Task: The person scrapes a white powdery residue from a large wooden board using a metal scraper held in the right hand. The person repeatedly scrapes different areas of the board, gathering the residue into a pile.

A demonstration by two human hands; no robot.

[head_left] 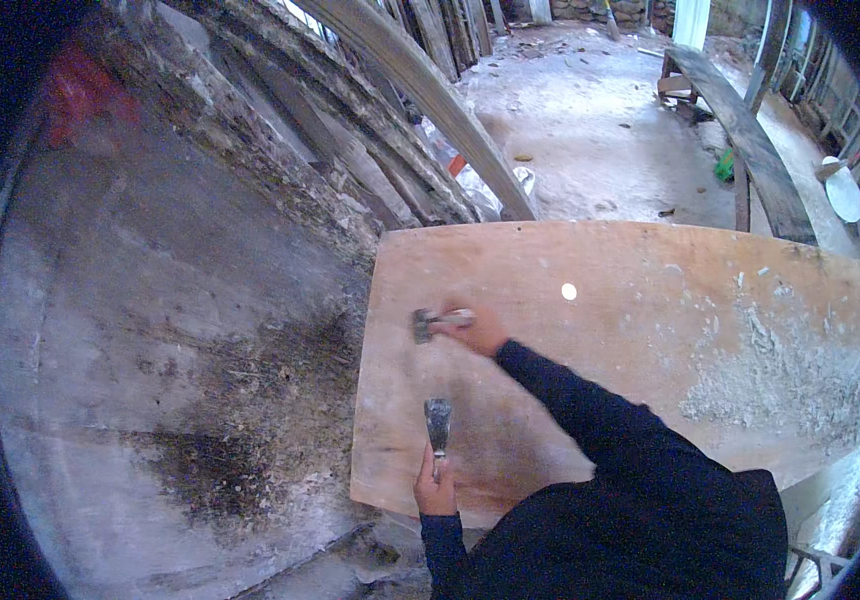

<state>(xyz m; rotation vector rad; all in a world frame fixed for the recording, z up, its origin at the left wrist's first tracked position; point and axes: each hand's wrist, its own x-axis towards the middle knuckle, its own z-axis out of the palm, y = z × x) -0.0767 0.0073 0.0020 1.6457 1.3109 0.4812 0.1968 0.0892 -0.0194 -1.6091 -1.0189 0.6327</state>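
My left hand [436,492] is closed round the handle of a putty knife [438,418], held upright with its dark, smeared blade pointing away from me. My right hand [480,330] grips a second putty knife [424,324] by its pale handle. That blade is blurred, and it lies at or just above the left part of a pale wooden board [600,380]. Whether the blade touches the board, I cannot tell. White, crumbly residue [770,375] covers much of the board's right part. A small bright white spot [569,292] shows near its middle.
Left of the board is a grey surface [130,330] with dark, dirty stains. Weathered timbers [290,130] lean beyond the board's far left corner. A long narrow bench [750,130] stands on the dusty floor [580,110] at the far right, with a green object [724,166] beside it.
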